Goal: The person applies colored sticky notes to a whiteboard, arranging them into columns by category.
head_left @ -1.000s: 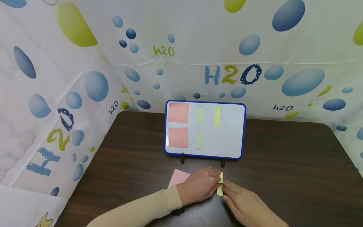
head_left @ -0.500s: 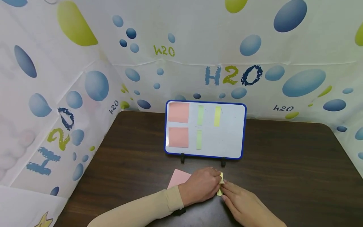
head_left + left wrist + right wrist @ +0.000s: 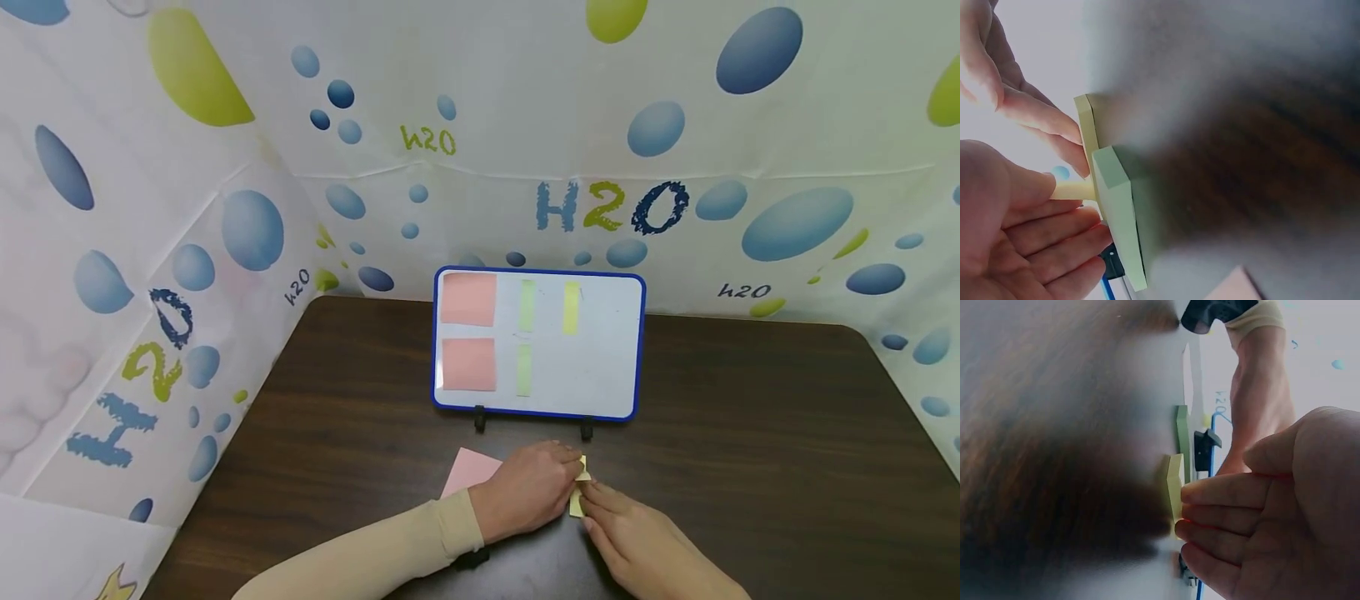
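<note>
Thumb and fingers of my left hand [image 3: 525,492] pinch a yellow sticky note strip [image 3: 1074,190], whose other end meets the narrow yellow sticky note pad [image 3: 1087,125]. My right hand [image 3: 648,537] rests against the near part of that pad [image 3: 576,505] with its fingers straight, as the right wrist view also shows. Beside the yellow pad lies a green sticky note pad [image 3: 1117,209], hidden under my left hand in the head view. A pink sticky note pad [image 3: 468,472] shows partly behind my left wrist.
A blue-framed whiteboard [image 3: 600,367] stands on black feet behind my hands. It bears two pink notes [image 3: 468,364], two green strips [image 3: 524,369] and one yellow strip [image 3: 572,308]. Brown tabletop [image 3: 750,433] stretches to both sides, with a printed curtain [image 3: 510,125] behind.
The yellow strip has bent up from the pad in my left hand's pinch. My right fingers have shifted slightly left over the pad. The head view has shifted a little.
</note>
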`<state>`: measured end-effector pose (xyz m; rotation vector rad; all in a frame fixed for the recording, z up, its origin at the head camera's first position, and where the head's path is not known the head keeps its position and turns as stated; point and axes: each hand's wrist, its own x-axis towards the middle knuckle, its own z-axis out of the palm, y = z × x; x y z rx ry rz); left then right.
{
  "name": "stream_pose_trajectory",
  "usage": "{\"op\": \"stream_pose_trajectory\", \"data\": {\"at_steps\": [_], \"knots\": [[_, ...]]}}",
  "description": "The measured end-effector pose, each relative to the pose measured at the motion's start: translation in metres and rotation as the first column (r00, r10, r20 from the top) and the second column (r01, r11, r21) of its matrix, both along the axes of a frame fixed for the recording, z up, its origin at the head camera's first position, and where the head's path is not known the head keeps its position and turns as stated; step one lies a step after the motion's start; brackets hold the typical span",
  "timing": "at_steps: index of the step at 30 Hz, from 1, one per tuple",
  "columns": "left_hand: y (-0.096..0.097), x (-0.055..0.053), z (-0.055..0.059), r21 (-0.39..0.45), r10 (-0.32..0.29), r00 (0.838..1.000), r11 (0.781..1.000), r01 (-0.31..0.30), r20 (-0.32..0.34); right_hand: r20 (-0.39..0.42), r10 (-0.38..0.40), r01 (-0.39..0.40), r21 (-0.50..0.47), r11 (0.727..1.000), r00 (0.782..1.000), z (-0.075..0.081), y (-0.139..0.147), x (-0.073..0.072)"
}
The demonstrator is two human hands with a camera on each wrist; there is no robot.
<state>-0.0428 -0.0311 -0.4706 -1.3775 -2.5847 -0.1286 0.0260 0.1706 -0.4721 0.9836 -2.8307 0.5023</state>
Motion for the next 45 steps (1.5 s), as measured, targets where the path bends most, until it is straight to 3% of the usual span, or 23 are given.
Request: {"op": "stream_pose_trajectory", "data": {"at_steps": [4, 10, 21, 31, 45], "knots": [[0.000, -0.002, 0.001, 0.022, 0.010, 1.000, 1.000, -0.010, 0.009, 0.089, -0.013, 0.012, 0.012, 1.000, 0.996, 0.005, -0.001, -0.001], [0.001, -0.005, 0.003, 0.075, 0.026, 1.000, 0.997, -0.027, 0.011, 0.144, 0.019, -0.017, -0.016, 1.000, 0.989, 0.008, 0.000, -0.004], [0.002, -0.010, 0.006, 0.131, 0.054, 0.998, 0.990, -0.051, -0.014, 0.121, 0.020, -0.016, -0.033, 0.999, 0.992, 0.008, 0.000, -0.005], [-0.001, -0.013, 0.010, 0.141, 0.060, 0.998, 0.988, -0.064, 0.035, 0.164, 0.018, -0.013, -0.032, 0.999, 0.986, 0.010, 0.001, -0.006], [-0.002, -0.017, 0.013, 0.216, 0.039, 0.999, 0.976, -0.033, -0.024, 0.177, 0.023, -0.015, -0.044, 0.999, 0.984, 0.005, -0.001, -0.004]]}}
